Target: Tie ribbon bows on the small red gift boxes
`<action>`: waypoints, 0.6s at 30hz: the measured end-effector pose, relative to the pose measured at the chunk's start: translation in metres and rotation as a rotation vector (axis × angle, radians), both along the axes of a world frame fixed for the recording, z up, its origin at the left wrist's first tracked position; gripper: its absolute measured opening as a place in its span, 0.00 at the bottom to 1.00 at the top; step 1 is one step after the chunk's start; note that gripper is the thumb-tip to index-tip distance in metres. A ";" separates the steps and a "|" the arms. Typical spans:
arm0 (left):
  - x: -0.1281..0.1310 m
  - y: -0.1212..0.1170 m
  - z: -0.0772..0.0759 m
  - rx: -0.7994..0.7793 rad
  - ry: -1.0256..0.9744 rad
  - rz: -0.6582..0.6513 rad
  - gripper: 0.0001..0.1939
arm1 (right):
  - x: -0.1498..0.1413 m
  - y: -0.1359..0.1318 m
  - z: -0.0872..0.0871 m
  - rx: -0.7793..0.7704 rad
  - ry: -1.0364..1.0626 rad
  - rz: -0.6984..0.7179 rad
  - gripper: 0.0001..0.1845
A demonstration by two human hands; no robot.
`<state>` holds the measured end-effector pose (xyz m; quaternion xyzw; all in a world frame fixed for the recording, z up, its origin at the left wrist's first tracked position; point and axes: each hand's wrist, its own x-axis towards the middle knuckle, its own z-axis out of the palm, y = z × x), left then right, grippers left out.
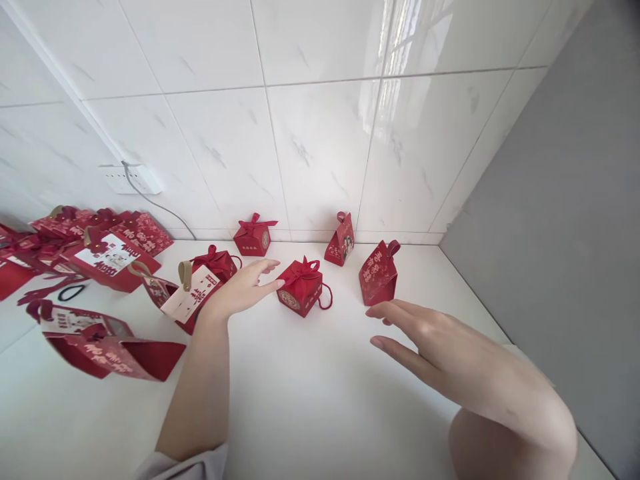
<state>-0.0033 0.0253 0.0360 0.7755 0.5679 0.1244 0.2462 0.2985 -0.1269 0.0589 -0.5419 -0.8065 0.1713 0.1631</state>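
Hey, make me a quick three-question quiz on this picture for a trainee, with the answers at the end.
1. Which of the person's hands is nearer the central bow-topped box?

2. True or false: the right hand is clenched in a fist.

3. Multiple choice: what is mounted on the tiled wall at the left of the picture?
a) a clock
b) a power socket
c) a mirror

Key:
1. The left hand; its thumb tip appears right at the box's edge, though contact is hard to confirm.
2. False; it is open and holds nothing.
3. b
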 end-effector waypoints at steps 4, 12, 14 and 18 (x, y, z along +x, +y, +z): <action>0.011 0.013 -0.016 -0.033 0.031 -0.074 0.41 | -0.006 0.005 -0.003 -0.006 -0.025 0.004 0.18; -0.003 -0.004 0.010 -0.232 0.072 -0.089 0.41 | -0.010 0.016 -0.010 -0.084 -0.022 0.022 0.20; -0.004 -0.005 0.009 -0.210 0.099 -0.056 0.40 | -0.013 0.024 -0.015 -0.139 -0.020 0.027 0.20; 0.001 -0.001 -0.002 -0.228 0.131 -0.145 0.39 | -0.024 0.044 -0.027 -0.241 -0.063 -0.033 0.17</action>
